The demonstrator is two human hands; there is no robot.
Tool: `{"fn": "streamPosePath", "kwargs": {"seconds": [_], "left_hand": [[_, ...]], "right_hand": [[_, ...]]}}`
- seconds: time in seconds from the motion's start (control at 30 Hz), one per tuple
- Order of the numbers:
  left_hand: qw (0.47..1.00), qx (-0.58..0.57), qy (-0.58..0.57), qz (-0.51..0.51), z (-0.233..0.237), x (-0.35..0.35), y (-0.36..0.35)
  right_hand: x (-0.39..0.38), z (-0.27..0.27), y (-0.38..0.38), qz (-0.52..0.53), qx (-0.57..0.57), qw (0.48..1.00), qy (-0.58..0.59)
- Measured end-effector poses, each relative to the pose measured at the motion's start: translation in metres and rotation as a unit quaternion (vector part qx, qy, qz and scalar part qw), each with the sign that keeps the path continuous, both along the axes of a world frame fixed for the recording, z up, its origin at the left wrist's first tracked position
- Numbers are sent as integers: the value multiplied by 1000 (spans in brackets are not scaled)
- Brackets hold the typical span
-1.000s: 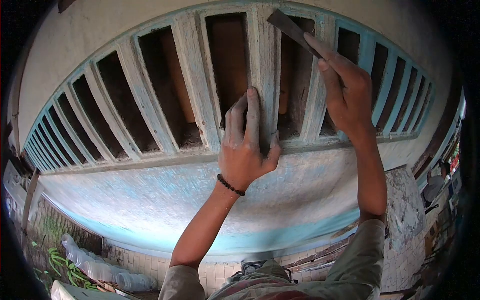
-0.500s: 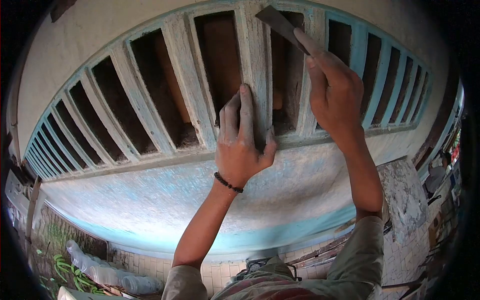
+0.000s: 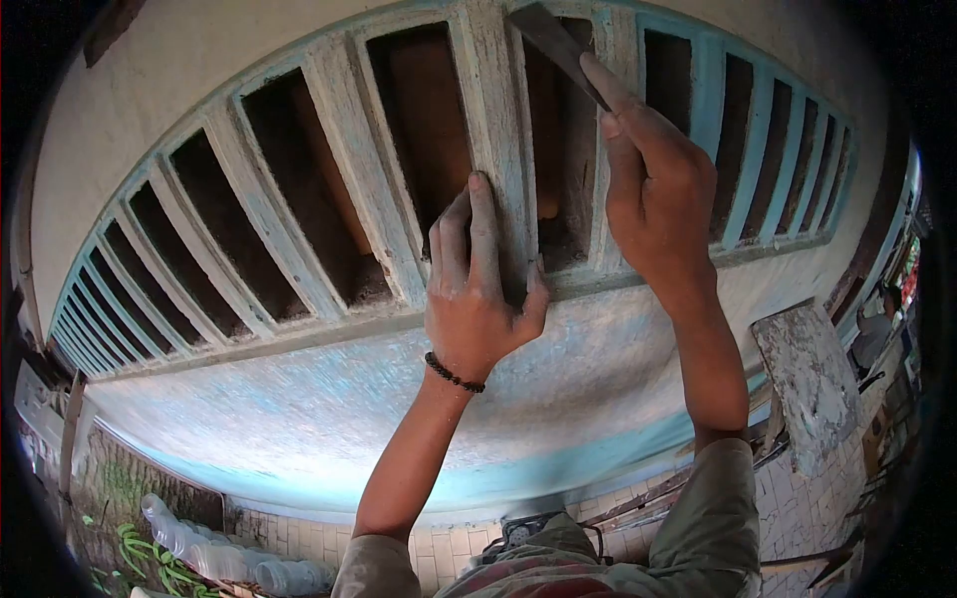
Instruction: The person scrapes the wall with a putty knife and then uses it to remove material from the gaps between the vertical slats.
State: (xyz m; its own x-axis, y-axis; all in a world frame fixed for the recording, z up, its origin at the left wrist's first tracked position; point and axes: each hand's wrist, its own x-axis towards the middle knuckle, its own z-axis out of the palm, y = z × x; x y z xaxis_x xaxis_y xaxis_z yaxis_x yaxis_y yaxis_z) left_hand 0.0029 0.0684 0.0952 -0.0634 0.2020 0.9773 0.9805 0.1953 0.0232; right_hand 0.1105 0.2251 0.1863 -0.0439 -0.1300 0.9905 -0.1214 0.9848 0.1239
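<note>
My left hand (image 3: 473, 291) rests against the lower part of a wooden slat (image 3: 488, 105) in a wall vent. Its dusty index finger stretches up the slat, and the thumb sticks out to the right. In my right hand (image 3: 663, 184), higher and to the right, fingers and thumb pinch a dark flat scraper (image 3: 550, 42). The far end of its blade lies near the top of that same slat; whether it touches cannot be told. Pale, worn paint covers this slat and those to the left, while the right-hand slats (image 3: 763, 149) are light blue.
Below the vent runs a patchy blue-white wall (image 3: 299, 399). A paint-spotted board (image 3: 809, 384) leans at the right. Clear plastic containers (image 3: 224, 553) and green plants (image 3: 140, 548) are at the lower left, beside a tiled floor (image 3: 439, 543).
The view has shifted slightly, moving the vent a little leftward in the picture. My right hand and the scraper sit slightly further left in view; both hands keep their hold and pose.
</note>
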Motion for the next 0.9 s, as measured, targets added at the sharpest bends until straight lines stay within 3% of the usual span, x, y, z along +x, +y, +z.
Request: {"fn": "streamPosePath", "kwargs": {"seconds": [0.13,0.2,0.37,0.53,0.73,0.8,0.9], "left_hand": [[1000,-2,-14,-4,-2,1,-1],[1000,-1,-10,-5,0,1,-1],[1000,1,-2,2,0,2,-2],[1000,2,-11,-3,0,2,-2],[1000,6,-15,-5,-1,1,0],[1000,0,-16,-8,-1,2,-2],[1000,4,-12,-7,-2,1,-3]], "right_hand": [[3,-1,-7,-14,-40,998,-53],[-3,-4,4,-24,-2,999,24],[10,-7,-13,15,-94,995,-29],[-15,-10,-3,-1,-10,999,40],[-26,-16,-22,-21,-30,998,48],[-18,-19,-28,-3,-103,995,0],[-28,-19,-21,-4,-67,993,97]]}}
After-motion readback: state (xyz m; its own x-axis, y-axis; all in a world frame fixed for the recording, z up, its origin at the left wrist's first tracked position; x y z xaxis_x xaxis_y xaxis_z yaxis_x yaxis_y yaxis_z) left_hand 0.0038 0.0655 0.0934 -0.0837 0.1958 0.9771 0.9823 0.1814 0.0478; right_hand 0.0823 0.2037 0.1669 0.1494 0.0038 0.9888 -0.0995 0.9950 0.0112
